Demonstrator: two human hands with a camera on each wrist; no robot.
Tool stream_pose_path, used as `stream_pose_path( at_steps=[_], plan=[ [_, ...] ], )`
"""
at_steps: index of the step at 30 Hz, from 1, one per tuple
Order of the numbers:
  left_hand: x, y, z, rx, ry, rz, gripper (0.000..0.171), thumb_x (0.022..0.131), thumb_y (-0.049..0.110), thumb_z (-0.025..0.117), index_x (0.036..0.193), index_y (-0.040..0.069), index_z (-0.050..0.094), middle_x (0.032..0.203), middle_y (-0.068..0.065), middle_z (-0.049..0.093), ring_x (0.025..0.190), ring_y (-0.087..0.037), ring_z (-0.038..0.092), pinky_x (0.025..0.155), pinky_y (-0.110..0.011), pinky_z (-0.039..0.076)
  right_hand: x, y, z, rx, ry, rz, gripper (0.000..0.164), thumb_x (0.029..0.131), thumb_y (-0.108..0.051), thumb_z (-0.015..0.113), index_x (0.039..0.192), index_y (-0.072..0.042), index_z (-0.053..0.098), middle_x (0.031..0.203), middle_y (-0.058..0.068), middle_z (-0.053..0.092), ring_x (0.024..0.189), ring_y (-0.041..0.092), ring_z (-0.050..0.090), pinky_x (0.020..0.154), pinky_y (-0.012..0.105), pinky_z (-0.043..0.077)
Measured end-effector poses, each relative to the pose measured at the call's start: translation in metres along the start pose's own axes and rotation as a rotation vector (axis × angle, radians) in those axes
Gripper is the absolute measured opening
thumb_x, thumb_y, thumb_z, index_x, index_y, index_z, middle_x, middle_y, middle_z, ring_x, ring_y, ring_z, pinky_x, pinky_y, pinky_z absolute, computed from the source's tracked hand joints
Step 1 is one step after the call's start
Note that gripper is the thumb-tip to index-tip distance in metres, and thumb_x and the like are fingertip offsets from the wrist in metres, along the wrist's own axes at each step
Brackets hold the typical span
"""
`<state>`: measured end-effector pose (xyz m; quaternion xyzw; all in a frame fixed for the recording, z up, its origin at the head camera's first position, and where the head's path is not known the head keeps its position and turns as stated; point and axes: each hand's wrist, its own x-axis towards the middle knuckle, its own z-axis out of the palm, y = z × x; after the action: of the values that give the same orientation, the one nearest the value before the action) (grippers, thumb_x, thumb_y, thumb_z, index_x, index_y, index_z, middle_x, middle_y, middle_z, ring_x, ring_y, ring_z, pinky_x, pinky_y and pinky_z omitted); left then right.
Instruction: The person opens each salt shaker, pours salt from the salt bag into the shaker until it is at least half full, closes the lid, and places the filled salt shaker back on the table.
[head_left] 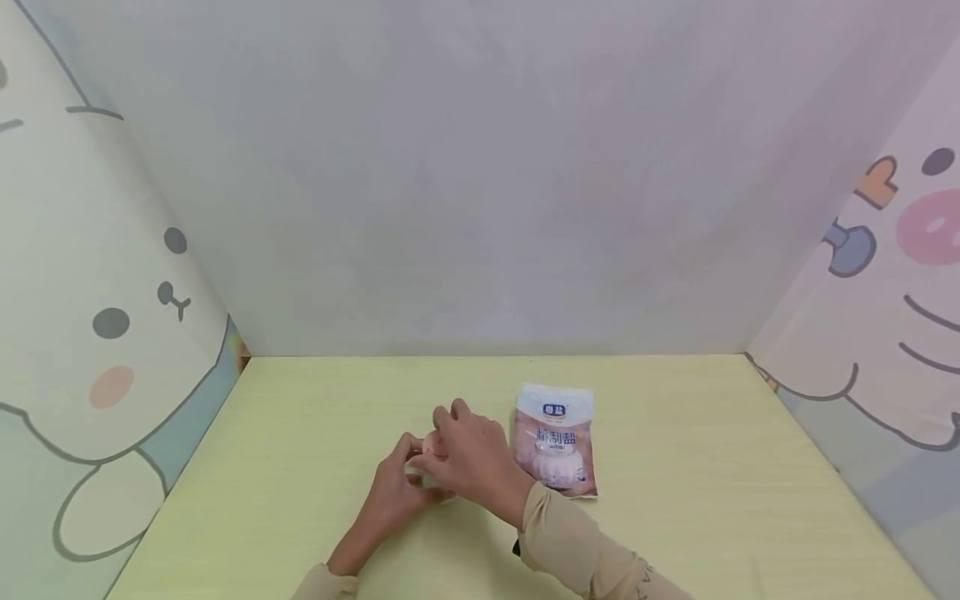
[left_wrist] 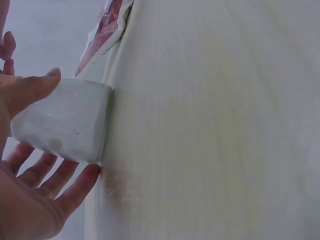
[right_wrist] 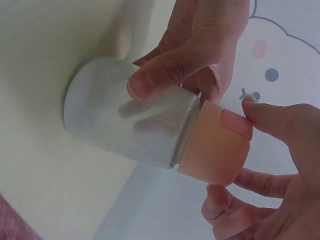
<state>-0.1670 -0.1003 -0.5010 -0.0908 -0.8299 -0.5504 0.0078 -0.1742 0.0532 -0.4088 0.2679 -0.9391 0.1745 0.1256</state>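
A translucent seasoning jar (right_wrist: 125, 112) with an orange cap (right_wrist: 212, 145) stands upright on the table, mostly hidden by the hands in the head view. My left hand (head_left: 401, 492) grips the jar's body, thumb on one side and fingers on the other; the left wrist view shows the jar (left_wrist: 65, 120) between them. At the top, my right hand (head_left: 480, 458) holds the cap, its thumb beside a small flap (right_wrist: 236, 124) and its fingertips against the opposite edge. The flap looks closed. Whatever the jar contains cannot be made out.
Just right of the hands, a bag of salt (head_left: 555, 442) in white and reddish-brown, with Chinese lettering, lies flat on the pale yellow table (head_left: 675, 467). A plain grey wall (head_left: 495, 183) rises behind the table, and cartoon-printed panels (head_left: 112, 250) flank it.
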Motion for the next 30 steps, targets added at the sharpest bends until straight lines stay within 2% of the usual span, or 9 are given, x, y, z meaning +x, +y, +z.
stream_pose_path(
  at_steps=[7,11,14,21,30],
  plan=[
    [0.000,-0.002,0.002,-0.075,-0.003,0.006,0.051,0.064,0.009,0.087,0.098,0.017,0.049,0.111,0.006,0.060,0.109,-0.022,0.055,0.077,-0.036,0.055,0.002,0.000,-0.001,0.037,-0.052,-0.024,0.024,0.080,-0.031,0.068,0.090,-0.012,0.056,0.078,-0.003,0.043,0.054,0.008,0.038,0.046,0.018,0.033],
    [0.000,0.000,0.002,-0.042,0.003,-0.003,0.050,0.065,0.012,0.088,0.096,0.016,0.049,0.109,0.006,0.060,0.107,-0.021,0.056,0.075,-0.030,0.054,0.002,0.002,-0.003,0.063,-0.073,-0.069,0.018,0.080,-0.022,0.065,0.094,-0.012,0.060,0.082,-0.003,0.047,0.060,0.007,0.041,0.050,0.017,0.036],
    [-0.001,0.002,0.001,-0.016,0.000,0.001,0.049,0.065,0.015,0.087,0.096,0.017,0.049,0.107,0.007,0.061,0.106,-0.020,0.056,0.074,-0.027,0.053,0.002,0.004,-0.003,0.076,-0.065,-0.115,0.017,0.081,-0.020,0.064,0.096,-0.011,0.063,0.086,-0.003,0.051,0.064,0.007,0.045,0.053,0.017,0.038],
    [-0.001,0.002,0.000,-0.016,-0.007,0.013,0.048,0.066,0.010,0.084,0.096,0.018,0.048,0.108,0.004,0.060,0.105,-0.023,0.057,0.073,-0.027,0.054,0.002,0.006,-0.005,0.100,-0.050,-0.220,0.012,0.081,-0.015,0.063,0.092,-0.012,0.064,0.092,-0.004,0.057,0.074,0.010,0.048,0.055,0.015,0.038],
    [-0.001,0.000,0.000,-0.017,0.005,0.022,0.050,0.064,0.013,0.086,0.095,0.018,0.048,0.107,0.006,0.060,0.105,-0.021,0.058,0.073,-0.029,0.054,0.002,0.006,-0.011,0.115,-0.052,-0.220,0.015,0.082,-0.018,0.062,0.096,-0.014,0.065,0.095,-0.006,0.058,0.076,0.009,0.046,0.054,0.013,0.036]
  ],
)
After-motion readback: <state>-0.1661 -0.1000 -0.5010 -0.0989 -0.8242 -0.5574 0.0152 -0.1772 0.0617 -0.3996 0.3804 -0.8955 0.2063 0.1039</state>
